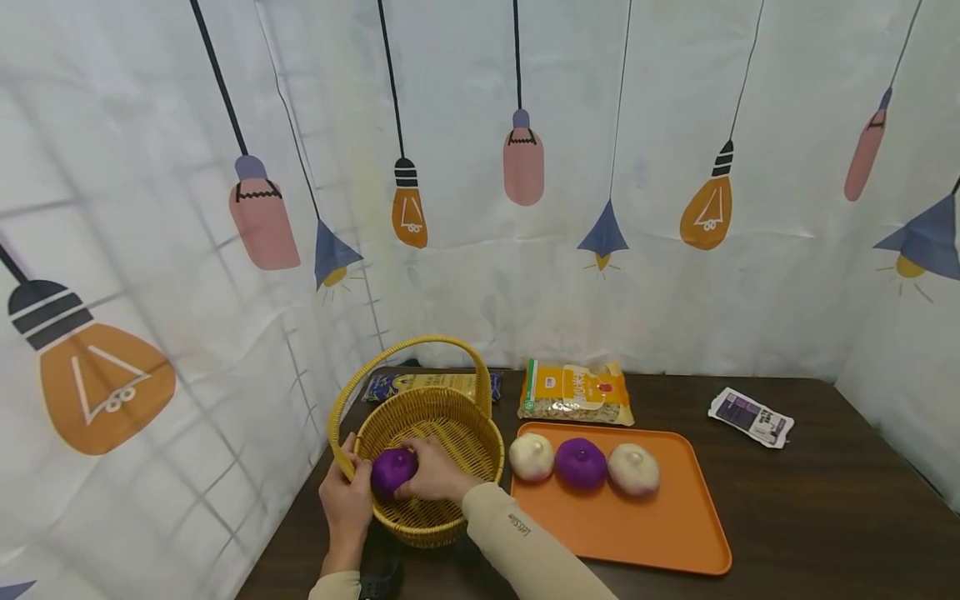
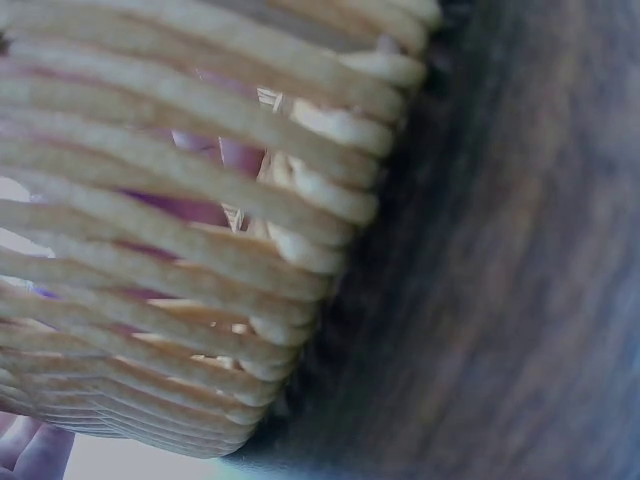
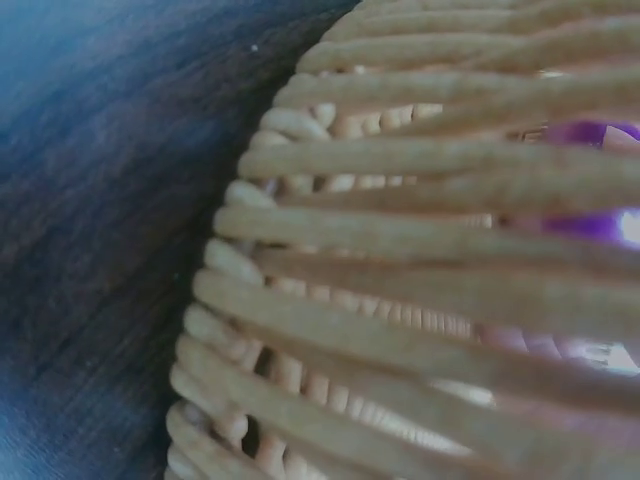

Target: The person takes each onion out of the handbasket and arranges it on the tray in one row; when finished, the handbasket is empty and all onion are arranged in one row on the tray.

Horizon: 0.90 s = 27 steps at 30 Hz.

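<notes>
In the head view a yellow woven basket (image 1: 483,462) with a tall arched handle stands at the left of the table. My right hand (image 1: 438,473) reaches over its rim and grips a purple onion (image 1: 392,472) inside, against the left wall. My left hand (image 1: 347,500) holds the basket's left side by the foot of the handle. The basket's weave (image 2: 200,190) fills much of the left wrist view, with bits of purple showing through the gaps. In the right wrist view, purple also shows behind the slats (image 3: 420,230), while the right hand is mostly hidden.
Right of the basket, an orange tray (image 1: 622,533) bears a white onion (image 1: 532,457), another purple onion (image 1: 581,464) and a second whitish onion (image 1: 633,470). Behind lie a yellow food bag (image 1: 576,393) and a blue-and-yellow packet (image 1: 390,385). A small packet (image 1: 751,417) lies far right.
</notes>
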{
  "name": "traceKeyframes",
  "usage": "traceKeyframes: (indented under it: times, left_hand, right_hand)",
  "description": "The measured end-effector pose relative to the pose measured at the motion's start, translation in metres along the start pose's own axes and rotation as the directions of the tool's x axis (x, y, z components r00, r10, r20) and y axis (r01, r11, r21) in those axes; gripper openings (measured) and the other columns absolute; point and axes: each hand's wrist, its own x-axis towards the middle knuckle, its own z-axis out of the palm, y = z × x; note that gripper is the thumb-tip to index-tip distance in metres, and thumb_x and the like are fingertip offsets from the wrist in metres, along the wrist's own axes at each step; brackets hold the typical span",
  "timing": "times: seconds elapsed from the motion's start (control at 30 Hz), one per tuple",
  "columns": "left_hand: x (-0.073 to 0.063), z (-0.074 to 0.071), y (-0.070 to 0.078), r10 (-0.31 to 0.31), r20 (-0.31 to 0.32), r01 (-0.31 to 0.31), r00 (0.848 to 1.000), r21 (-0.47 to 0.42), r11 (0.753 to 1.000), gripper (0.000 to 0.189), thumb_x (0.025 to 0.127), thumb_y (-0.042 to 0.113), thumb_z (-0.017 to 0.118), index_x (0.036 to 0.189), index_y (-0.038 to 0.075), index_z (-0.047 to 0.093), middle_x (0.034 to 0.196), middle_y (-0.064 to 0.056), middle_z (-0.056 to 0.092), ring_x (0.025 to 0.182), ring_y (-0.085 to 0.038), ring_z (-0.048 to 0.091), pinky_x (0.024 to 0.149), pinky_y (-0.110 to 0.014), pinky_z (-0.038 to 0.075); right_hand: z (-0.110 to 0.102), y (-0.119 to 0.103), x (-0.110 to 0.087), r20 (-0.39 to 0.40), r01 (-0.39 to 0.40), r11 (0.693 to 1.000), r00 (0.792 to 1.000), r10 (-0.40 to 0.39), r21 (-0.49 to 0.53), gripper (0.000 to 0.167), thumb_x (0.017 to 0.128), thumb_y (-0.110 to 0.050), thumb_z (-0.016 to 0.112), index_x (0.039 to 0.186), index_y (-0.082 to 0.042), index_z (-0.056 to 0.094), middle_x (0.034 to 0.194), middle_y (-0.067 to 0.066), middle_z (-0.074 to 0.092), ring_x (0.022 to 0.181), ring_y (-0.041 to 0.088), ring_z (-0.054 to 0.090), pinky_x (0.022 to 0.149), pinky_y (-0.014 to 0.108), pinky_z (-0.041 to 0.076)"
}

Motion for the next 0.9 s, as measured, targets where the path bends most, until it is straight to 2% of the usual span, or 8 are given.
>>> traceKeyframes:
  times: [0.1, 0.2, 0.33, 0.5, 0.63, 0.8, 0.9]
  left_hand:
    - [0.0000, -0.0002, -0.0007, -0.001, 0.005, 0.001, 1.000, -0.003, 1.000, 0.026, 0.089, 0.001, 0.059, 0.113, 0.002, 0.070, 0.132, -0.007, 0.062, 0.047, -0.005, 0.030, 0.052, -0.023, 0.029]
    - [0.0003, -0.0002, -0.0010, 0.005, 0.004, -0.005, 1.000, -0.007, 1.000, 0.028, 0.088, 0.001, 0.059, 0.114, 0.002, 0.070, 0.131, -0.008, 0.062, 0.046, -0.006, 0.029, 0.051, -0.023, 0.029]
    - [0.0005, 0.0004, -0.0014, 0.007, -0.002, -0.007, 1.000, -0.004, 1.000, 0.025, 0.088, 0.001, 0.060, 0.111, 0.002, 0.071, 0.131, -0.007, 0.063, 0.049, -0.006, 0.031, 0.054, -0.020, 0.030]
    - [0.0006, 0.0013, -0.0002, -0.006, -0.015, 0.006, 1.000, -0.008, 1.000, 0.017, 0.088, 0.000, 0.060, 0.100, 0.000, 0.071, 0.130, -0.005, 0.064, 0.059, -0.006, 0.039, 0.061, -0.015, 0.034]
    - [0.0012, 0.0019, 0.0016, 0.001, -0.025, -0.001, 1.000, 0.001, 1.000, 0.016, 0.087, 0.000, 0.060, 0.099, -0.001, 0.071, 0.128, -0.006, 0.065, 0.063, -0.007, 0.042, 0.064, -0.014, 0.035]
    - [0.0006, 0.0016, 0.0026, 0.018, -0.036, -0.017, 0.999, 0.024, 1.000, 0.009, 0.087, -0.001, 0.059, 0.089, -0.002, 0.068, 0.127, -0.009, 0.065, 0.056, -0.008, 0.037, 0.057, -0.017, 0.032]
    - [0.0005, 0.0007, 0.0016, 0.024, -0.029, -0.023, 0.999, 0.037, 0.999, 0.008, 0.088, -0.001, 0.059, 0.087, -0.001, 0.066, 0.127, -0.009, 0.065, 0.061, -0.005, 0.041, 0.058, -0.017, 0.032]
  right_hand:
    - [0.0009, 0.0003, 0.0000, 0.007, -0.004, 1.000, 1.000, 0.004, -0.001, 0.077, 0.068, -0.020, 0.088, 0.136, -0.011, 0.053, 0.116, 0.006, 0.051, 0.101, 0.019, 0.054, 0.087, 0.034, 0.049]
    - [0.0022, 0.0001, 0.0003, 0.017, 0.006, 1.000, 1.000, -0.005, -0.016, 0.082, 0.069, -0.020, 0.088, 0.139, -0.009, 0.049, 0.124, 0.006, 0.055, 0.107, 0.019, 0.056, 0.090, 0.033, 0.049]
    - [0.0045, -0.0008, -0.0006, 0.025, 0.025, 0.997, 0.999, -0.024, -0.074, 0.087, 0.070, -0.023, 0.088, 0.144, -0.008, 0.045, 0.132, 0.005, 0.057, 0.114, 0.018, 0.057, 0.092, 0.031, 0.048]
    - [0.0069, -0.0027, -0.0027, 0.013, 0.016, 0.988, 1.000, -0.015, -0.154, 0.089, 0.069, -0.030, 0.089, 0.145, -0.012, 0.045, 0.127, 0.007, 0.054, 0.107, 0.019, 0.058, 0.086, 0.031, 0.050]
    - [0.0073, -0.0028, -0.0021, -0.009, -0.021, 0.992, 1.000, 0.020, -0.128, 0.090, 0.068, -0.034, 0.089, 0.145, -0.015, 0.045, 0.122, 0.009, 0.048, 0.101, 0.020, 0.057, 0.084, 0.033, 0.051]
    - [0.0063, -0.0013, -0.0016, -0.070, -0.062, 0.996, 0.996, 0.057, -0.061, 0.086, 0.068, -0.034, 0.088, 0.141, -0.014, 0.047, 0.120, 0.010, 0.042, 0.102, 0.024, 0.056, 0.086, 0.040, 0.052]
    - [0.0059, -0.0017, -0.0035, -0.104, -0.071, 0.997, 0.992, 0.068, -0.029, 0.082, 0.068, -0.030, 0.088, 0.138, -0.014, 0.048, 0.121, 0.010, 0.040, 0.102, 0.025, 0.056, 0.086, 0.042, 0.052]
